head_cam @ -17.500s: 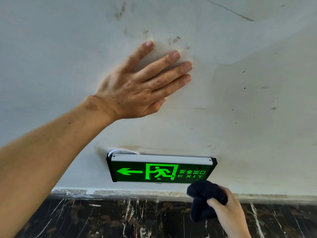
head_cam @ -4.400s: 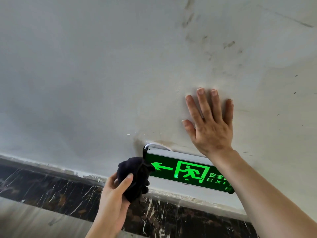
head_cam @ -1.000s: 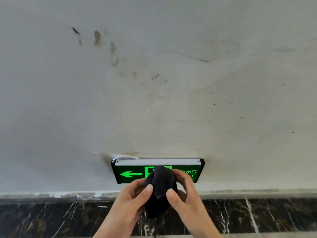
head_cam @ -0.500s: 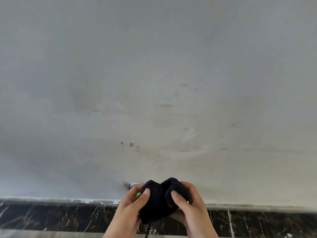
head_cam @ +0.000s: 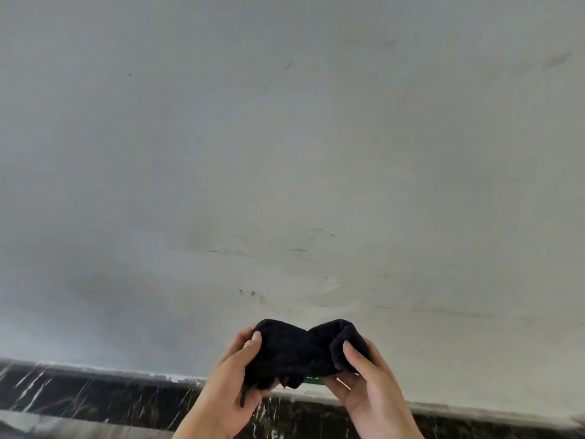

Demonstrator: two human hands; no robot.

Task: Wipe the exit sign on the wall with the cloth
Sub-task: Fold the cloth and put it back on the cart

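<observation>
The bunched black terry cloth (head_cam: 300, 353) sits stretched between both hands, probably being refolded for a fresh face. Left hand (head_cam: 231, 384) and right hand (head_cam: 367, 384) curl fingers (head_cam: 348, 351) closed onto its ends, hiding the green-lit exit sign (head_cam: 313, 379) low on the grey plaster wall (head_cam: 285, 153), above the dark marble skirting (head_cam: 95, 397).

Perhaps a public building corridor, scuffed grey wall (head_cam: 285, 153), dark marble skirting (head_cam: 95, 403)

both hands (head_cam: 304, 394) gripping black cloth (head_cam: 304, 353), grey wall (head_cam: 285, 153)
</observation>
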